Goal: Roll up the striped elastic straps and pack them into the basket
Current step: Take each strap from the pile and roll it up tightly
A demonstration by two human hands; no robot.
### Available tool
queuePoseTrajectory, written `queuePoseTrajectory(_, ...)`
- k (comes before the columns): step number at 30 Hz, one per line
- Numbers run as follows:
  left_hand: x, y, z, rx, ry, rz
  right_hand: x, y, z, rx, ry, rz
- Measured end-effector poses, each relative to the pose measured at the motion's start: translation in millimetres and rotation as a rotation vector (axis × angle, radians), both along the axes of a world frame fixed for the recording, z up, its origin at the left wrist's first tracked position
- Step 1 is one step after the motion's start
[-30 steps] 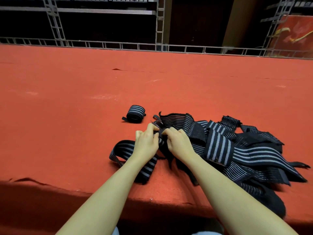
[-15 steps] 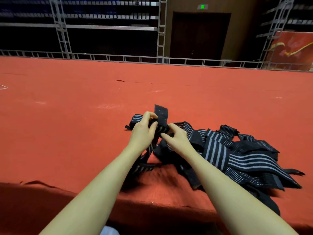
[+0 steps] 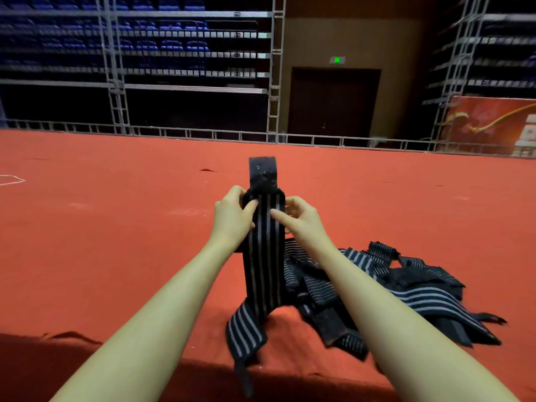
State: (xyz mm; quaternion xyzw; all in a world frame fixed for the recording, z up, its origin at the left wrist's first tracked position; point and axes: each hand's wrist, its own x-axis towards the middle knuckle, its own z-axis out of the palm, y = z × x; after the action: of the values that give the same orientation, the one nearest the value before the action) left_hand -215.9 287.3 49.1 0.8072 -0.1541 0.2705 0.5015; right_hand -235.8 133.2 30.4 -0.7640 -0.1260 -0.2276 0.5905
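A black strap with grey stripes (image 3: pixel 262 262) hangs upright in front of me, its plain black end tab pointing up. My left hand (image 3: pixel 232 217) pinches its left edge near the top, thumb on the front. My right hand (image 3: pixel 301 220) pinches the right edge at the same height. The strap's lower end trails down onto the red carpet (image 3: pixel 101 227). A loose pile of more striped straps (image 3: pixel 406 291) lies to the right, under my right forearm. The rolled strap seen before is hidden behind my hands. No basket is in view.
The red carpet ends in a raised edge close to me, with dark shadow below. A metal rail (image 3: pixel 203 132) runs along the carpet's far side, with scaffolding, blue seats and a dark door (image 3: pixel 333 103) behind.
Both hands have lifted one strap from the carpet up to chest height, and it now hangs straight between them. My view has tilted upward.
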Motion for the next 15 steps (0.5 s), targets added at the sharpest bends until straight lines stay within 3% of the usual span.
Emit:
queuePoseTrajectory(3,-3.3,1.0,11.0,-0.075,-0.009,-0.027,-6.3,-4.2,-11.1,-0.111,0.155,0.071)
queuePoseTrajectory(7,-2.7,0.8,14.6,-0.072,-0.009,-0.044,-12.3,-6.5,-22.1,-0.187,0.193,0.084)
queuePoseTrajectory(15,-13.0,-1.4,19.6,0.182,-0.158,-0.014,-37.9,10.5,5.6,-0.162,0.133,0.037)
